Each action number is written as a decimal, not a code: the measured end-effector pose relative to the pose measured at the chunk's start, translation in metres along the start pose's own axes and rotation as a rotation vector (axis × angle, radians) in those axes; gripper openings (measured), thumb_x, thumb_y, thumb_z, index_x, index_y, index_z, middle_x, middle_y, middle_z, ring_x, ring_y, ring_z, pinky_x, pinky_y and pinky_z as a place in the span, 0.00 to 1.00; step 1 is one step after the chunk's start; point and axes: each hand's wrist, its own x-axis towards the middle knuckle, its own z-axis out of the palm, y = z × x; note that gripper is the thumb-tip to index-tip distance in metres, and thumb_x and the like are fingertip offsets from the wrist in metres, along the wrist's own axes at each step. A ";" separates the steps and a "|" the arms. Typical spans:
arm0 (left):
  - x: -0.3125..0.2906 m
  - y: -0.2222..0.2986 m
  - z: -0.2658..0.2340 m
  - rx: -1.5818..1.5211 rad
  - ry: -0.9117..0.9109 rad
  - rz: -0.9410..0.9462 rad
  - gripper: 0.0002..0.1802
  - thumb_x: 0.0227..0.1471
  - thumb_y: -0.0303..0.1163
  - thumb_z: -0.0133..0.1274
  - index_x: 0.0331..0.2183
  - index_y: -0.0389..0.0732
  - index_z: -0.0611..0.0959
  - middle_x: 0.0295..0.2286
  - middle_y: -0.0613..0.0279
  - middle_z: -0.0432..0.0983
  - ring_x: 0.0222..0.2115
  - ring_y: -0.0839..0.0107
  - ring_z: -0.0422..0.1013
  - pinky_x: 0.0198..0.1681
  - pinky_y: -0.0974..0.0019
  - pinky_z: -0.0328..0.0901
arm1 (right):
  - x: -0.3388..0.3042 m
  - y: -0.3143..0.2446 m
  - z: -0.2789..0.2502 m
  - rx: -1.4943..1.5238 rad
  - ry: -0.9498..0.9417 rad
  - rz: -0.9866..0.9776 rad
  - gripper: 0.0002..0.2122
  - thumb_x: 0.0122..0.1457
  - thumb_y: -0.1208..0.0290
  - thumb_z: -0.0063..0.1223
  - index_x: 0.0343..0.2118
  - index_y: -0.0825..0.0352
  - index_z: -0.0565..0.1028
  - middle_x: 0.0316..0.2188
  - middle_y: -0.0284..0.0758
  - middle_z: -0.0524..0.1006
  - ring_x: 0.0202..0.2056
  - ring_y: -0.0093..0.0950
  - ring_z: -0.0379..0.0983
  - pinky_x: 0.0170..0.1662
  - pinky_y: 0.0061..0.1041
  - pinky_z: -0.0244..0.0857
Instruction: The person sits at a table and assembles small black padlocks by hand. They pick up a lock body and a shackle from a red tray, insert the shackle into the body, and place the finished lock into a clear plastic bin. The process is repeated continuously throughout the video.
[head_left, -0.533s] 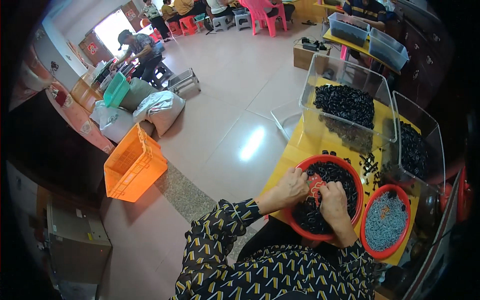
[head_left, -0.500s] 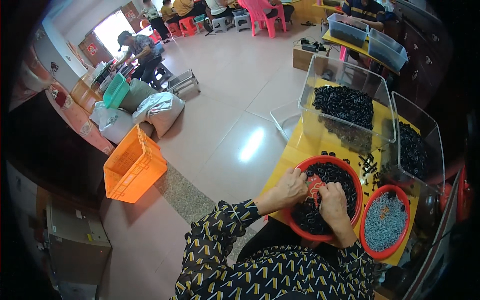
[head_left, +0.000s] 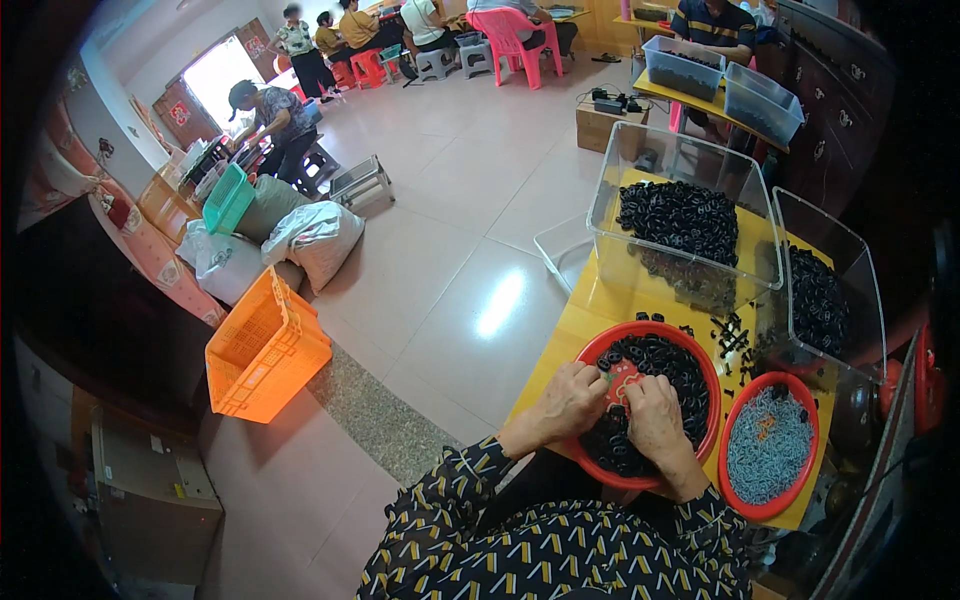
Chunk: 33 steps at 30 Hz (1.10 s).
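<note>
Both hands work over a red basin [head_left: 713, 420] of small black plastic parts [head_left: 690, 380], whose patterned red bottom shows between them. My left hand [head_left: 572, 402] is closed at the basin's left side, thumb and fingers pinched together. Facing it, my right hand [head_left: 657, 425] is also closed, fingertips curled down near the left ones. Whatever the fingers hold is too small or hidden to make out. Beside the right forearm stands a smaller red basin [head_left: 733, 490] full of silvery screws [head_left: 768, 455], with a few orange pieces among them.
On the yellow table [head_left: 560, 345], two clear bins [head_left: 610, 240] [head_left: 872, 270] hold more black parts. Loose black pieces [head_left: 735, 335] lie between bins and basins. An orange crate [head_left: 265, 350] and white sacks [head_left: 318, 240] stand on the floor at left. Several people sit working farther off.
The view has shifted slightly, so the room sits a little lower in the picture. Both hands stay closed over the basin, with only small finger movements.
</note>
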 end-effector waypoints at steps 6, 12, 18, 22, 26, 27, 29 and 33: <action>-0.007 0.000 0.010 0.002 0.058 0.005 0.10 0.30 0.27 0.55 0.22 0.37 0.73 0.21 0.58 0.68 0.23 0.61 0.66 0.27 0.62 0.60 | -0.001 0.002 -0.003 -0.071 -0.033 0.004 0.05 0.41 0.77 0.48 0.25 0.66 0.71 0.27 0.39 0.68 0.32 0.36 0.64 0.35 0.32 0.58; -0.002 0.003 0.005 0.085 0.034 0.000 0.10 0.31 0.27 0.55 0.23 0.39 0.73 0.21 0.60 0.66 0.24 0.63 0.64 0.25 0.63 0.57 | 0.000 -0.001 0.001 -0.146 -0.089 0.004 0.04 0.42 0.75 0.46 0.24 0.66 0.70 0.27 0.40 0.68 0.33 0.36 0.64 0.34 0.32 0.57; -0.001 0.006 0.005 -0.073 0.134 -0.029 0.09 0.31 0.24 0.55 0.22 0.38 0.73 0.22 0.57 0.68 0.25 0.60 0.66 0.27 0.61 0.61 | 0.001 -0.003 0.002 -0.183 -0.148 0.018 0.06 0.43 0.76 0.46 0.26 0.68 0.70 0.27 0.42 0.69 0.33 0.37 0.64 0.35 0.34 0.57; -0.001 0.010 0.002 -0.134 0.181 -0.105 0.09 0.30 0.22 0.54 0.21 0.36 0.72 0.22 0.55 0.69 0.24 0.58 0.67 0.27 0.61 0.63 | 0.000 -0.003 0.001 -0.165 -0.154 0.026 0.06 0.42 0.75 0.47 0.26 0.68 0.69 0.28 0.43 0.69 0.33 0.38 0.64 0.36 0.35 0.57; -0.003 0.011 0.006 -0.188 0.201 -0.136 0.09 0.31 0.22 0.53 0.23 0.36 0.73 0.23 0.54 0.68 0.25 0.57 0.66 0.28 0.61 0.62 | -0.004 -0.002 -0.001 -0.106 -0.100 0.016 0.06 0.42 0.77 0.47 0.26 0.67 0.69 0.27 0.42 0.68 0.33 0.39 0.64 0.36 0.35 0.58; -0.004 0.010 0.007 -0.190 0.224 -0.128 0.10 0.31 0.21 0.53 0.24 0.36 0.73 0.23 0.54 0.68 0.25 0.57 0.66 0.29 0.61 0.62 | -0.003 -0.003 -0.005 -0.076 -0.086 0.009 0.06 0.42 0.78 0.47 0.26 0.67 0.69 0.27 0.42 0.67 0.33 0.39 0.64 0.36 0.34 0.58; -0.006 0.009 0.008 -0.162 0.211 -0.092 0.10 0.33 0.20 0.52 0.26 0.35 0.74 0.23 0.54 0.69 0.25 0.57 0.67 0.28 0.61 0.63 | -0.003 -0.003 -0.008 0.000 -0.027 0.001 0.06 0.42 0.79 0.47 0.26 0.68 0.68 0.26 0.42 0.67 0.32 0.39 0.63 0.36 0.34 0.58; -0.005 0.011 0.004 -0.131 0.197 -0.083 0.10 0.34 0.20 0.52 0.27 0.35 0.74 0.25 0.53 0.69 0.26 0.56 0.68 0.30 0.60 0.63 | -0.008 -0.003 -0.011 0.257 0.145 0.033 0.04 0.43 0.81 0.47 0.24 0.69 0.66 0.26 0.43 0.66 0.31 0.41 0.64 0.34 0.33 0.59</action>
